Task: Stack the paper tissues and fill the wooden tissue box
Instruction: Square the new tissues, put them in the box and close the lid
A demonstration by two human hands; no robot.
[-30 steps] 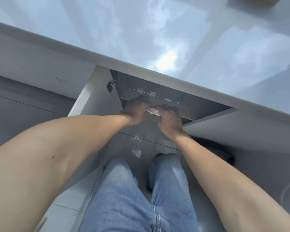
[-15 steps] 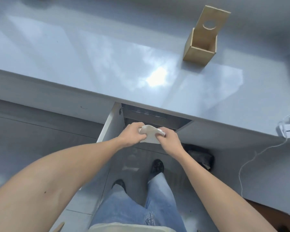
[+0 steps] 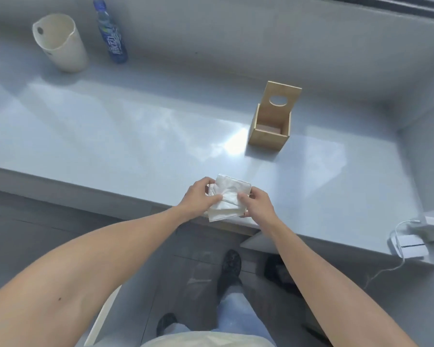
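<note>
A stack of white paper tissues [image 3: 229, 194] is held over the near edge of the grey counter [image 3: 135, 136]. My left hand [image 3: 198, 197] grips its left side, thumb on top. My right hand [image 3: 257, 202] grips its right side. The wooden tissue box [image 3: 268, 139] stands farther back and to the right on the counter, its top open. Its lid [image 3: 282, 96], with a round hole, leans upright behind it. The inside of the box looks bare.
A cream plastic jug [image 3: 60, 43] and a blue-labelled bottle [image 3: 110, 33] stand at the back left by the wall. White chargers with a cable [image 3: 409, 244] lie at the counter's right edge. An open cabinet door [image 3: 256, 240] juts out below the counter.
Both hands have lifted the tissues out of the cabinet under the counter and up to the counter's edge. My view has risen, showing the box, jug and bottle.
</note>
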